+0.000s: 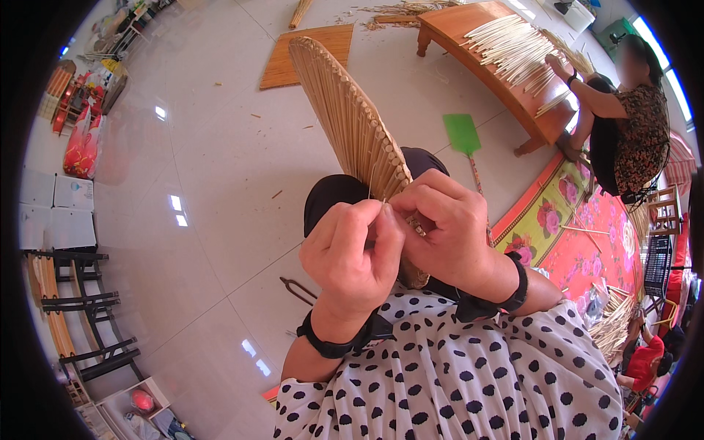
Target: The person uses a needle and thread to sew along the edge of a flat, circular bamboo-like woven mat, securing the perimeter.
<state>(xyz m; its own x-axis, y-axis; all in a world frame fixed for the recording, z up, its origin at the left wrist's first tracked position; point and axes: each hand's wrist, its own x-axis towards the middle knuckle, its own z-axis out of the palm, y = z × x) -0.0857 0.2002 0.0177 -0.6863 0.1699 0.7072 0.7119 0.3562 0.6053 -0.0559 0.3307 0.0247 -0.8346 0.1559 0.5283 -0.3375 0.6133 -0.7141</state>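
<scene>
A long bundle of straw stalks [345, 110], bound side by side with round cut ends along one edge, stands slanted across my lap between my dark-clad knees. Close to that edge, my left hand [352, 253] and my right hand [449, 227] meet fingertip to fingertip. Both are closed in a pinch, and a thin pale strand [371, 180] runs down to the fingertips. Whether a needle is among the fingers cannot be made out. My right hand covers part of the bundle's lower end.
A low wooden table [506, 110] at the far right bears many pale stalks [513, 59]; another person [634, 125] reaches over them. On the floor lie a green fly swatter [462, 133], a wooden board [330, 50], dark-handled scissors [297, 288] and a flowered mat [543, 227].
</scene>
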